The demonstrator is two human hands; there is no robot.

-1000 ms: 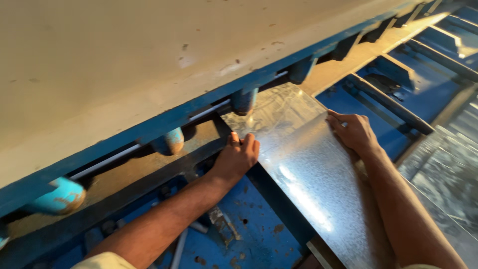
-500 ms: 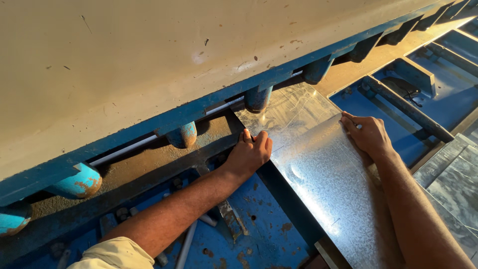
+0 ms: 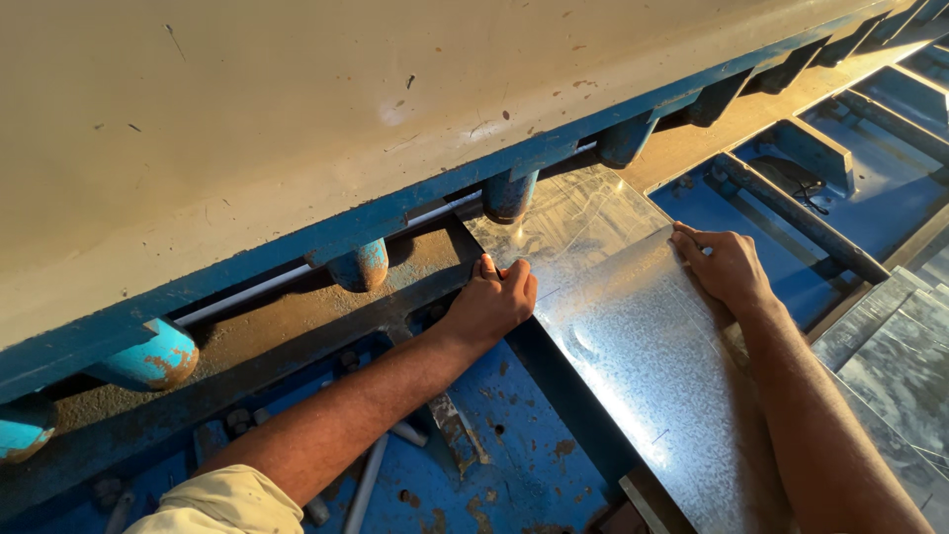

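While left hand presses sheet edge | right hand opposite edge

Galvanized metal sheet glossy, spangled; blue machine frame rusty, chipped.

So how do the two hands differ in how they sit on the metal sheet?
The left hand is curled at the left edge of the galvanised sheet, knuckles bent, close to a blue hold-down foot. The right hand lies flatter at the sheet's right edge, fingers pointing toward the machine, farther from any foot. Both touch the sheet, one on each side edge.
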